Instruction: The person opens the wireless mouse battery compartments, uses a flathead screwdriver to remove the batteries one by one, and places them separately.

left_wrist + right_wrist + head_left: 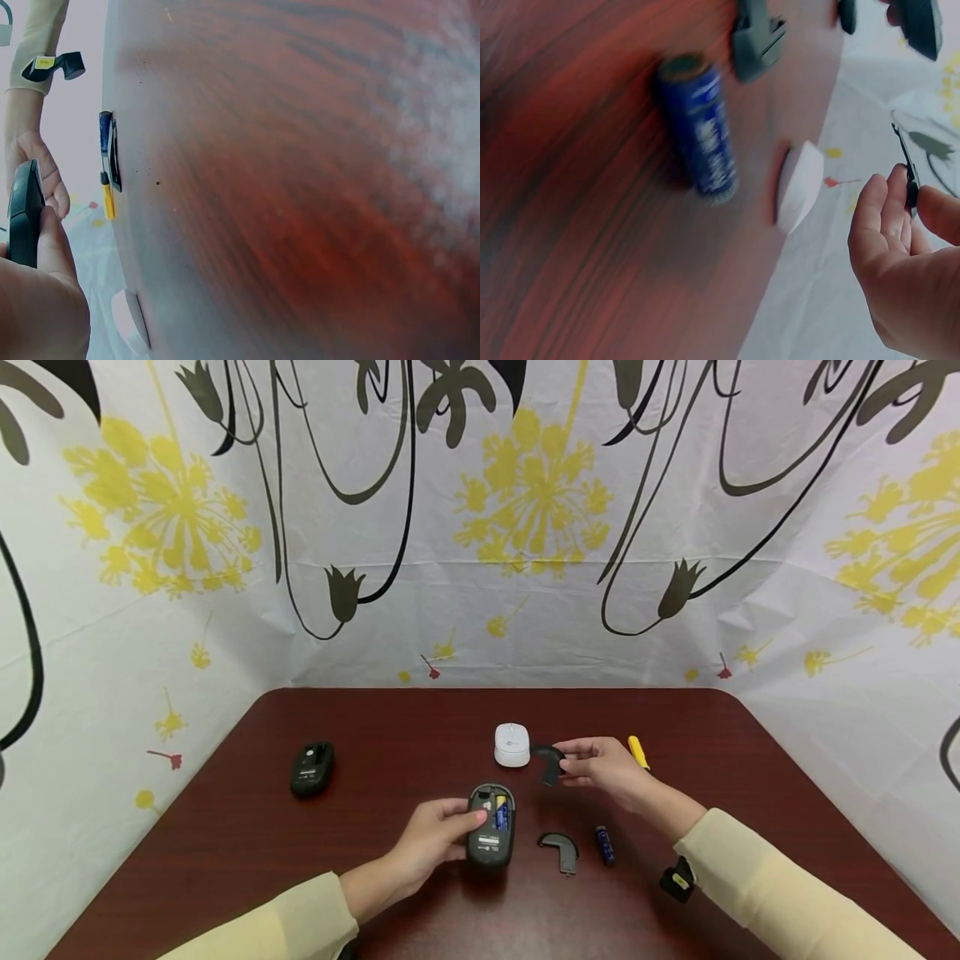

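In the head view my left hand [431, 845] grips a black computer mouse [489, 853], its underside turned up. The battery compartment is uncovered, and a blue-and-gold battery [502, 814] lies inside. Further right, my right hand [606, 768] pinches a dark curved battery cover [552, 763] between thumb and fingers, raised above the table. The right wrist view shows this cover [910, 180] edge-on. A second such cover [564, 850] lies on the table between the hands. Beside it lies a loose blue battery [604, 845].
A white mouse [512, 743] sits behind the hands. Another black mouse [312, 768], underside up, lies at the left of the brown table [390, 727]. A yellow-handled tool [637, 750] is partly hidden behind the right wrist. Patterned white sheets [465, 635] surround the table.
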`<act>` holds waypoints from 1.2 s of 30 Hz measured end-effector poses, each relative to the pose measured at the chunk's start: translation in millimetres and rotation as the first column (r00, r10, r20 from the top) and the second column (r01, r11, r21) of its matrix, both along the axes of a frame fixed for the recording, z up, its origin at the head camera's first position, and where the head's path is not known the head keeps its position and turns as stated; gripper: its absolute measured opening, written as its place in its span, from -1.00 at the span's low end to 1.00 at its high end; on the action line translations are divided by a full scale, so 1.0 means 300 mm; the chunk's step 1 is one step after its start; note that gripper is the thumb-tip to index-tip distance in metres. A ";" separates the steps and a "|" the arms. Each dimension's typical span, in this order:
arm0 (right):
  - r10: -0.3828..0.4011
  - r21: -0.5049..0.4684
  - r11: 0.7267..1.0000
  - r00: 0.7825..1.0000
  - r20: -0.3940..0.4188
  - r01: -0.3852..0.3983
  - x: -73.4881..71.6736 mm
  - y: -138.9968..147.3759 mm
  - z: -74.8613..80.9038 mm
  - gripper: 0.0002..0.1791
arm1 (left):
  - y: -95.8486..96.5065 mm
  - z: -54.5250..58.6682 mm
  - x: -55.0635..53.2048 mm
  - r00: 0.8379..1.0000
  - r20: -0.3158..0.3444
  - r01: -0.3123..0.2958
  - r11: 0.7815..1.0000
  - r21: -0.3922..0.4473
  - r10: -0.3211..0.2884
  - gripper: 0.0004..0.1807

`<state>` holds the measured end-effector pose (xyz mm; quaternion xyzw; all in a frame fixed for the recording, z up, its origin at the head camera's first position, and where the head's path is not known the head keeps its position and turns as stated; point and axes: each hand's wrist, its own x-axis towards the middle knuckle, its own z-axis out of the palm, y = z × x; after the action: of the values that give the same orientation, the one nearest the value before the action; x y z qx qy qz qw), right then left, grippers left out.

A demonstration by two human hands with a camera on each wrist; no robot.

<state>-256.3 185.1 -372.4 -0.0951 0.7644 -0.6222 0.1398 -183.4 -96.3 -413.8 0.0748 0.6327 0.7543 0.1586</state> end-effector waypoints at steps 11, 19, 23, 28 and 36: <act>0.036 0.006 0.999 0.997 0.075 -0.036 -0.044 0.036 -0.047 -0.60 | 0.000 0.000 0.005 1.000 0.007 -0.005 1.000 0.001 0.005 -0.50; 0.081 0.047 0.995 0.992 0.098 -0.086 -0.053 0.034 -0.066 -0.65 | 0.000 0.000 0.007 1.000 0.016 -0.008 1.000 -0.001 0.008 -0.49; 0.098 0.079 0.991 0.990 0.104 -0.106 -0.052 0.025 -0.071 -0.66 | -0.001 0.001 0.009 1.000 0.022 -0.008 1.000 -0.003 0.008 -0.48; 0.100 0.106 0.988 0.988 0.116 -0.112 -0.052 0.017 -0.082 -0.68 | -0.003 0.002 0.010 1.000 0.018 -0.004 1.000 0.005 0.004 -0.49; 0.087 0.161 0.981 0.988 0.127 -0.107 -0.054 0.006 -0.102 -0.72 | -0.003 0.002 0.010 1.000 0.015 -0.004 1.000 0.000 0.004 -0.49</act>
<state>-272.6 187.1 -403.0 -0.0827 0.7988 -0.5526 0.2228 -180.3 -97.1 -413.3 0.0677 0.6315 0.7552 0.1620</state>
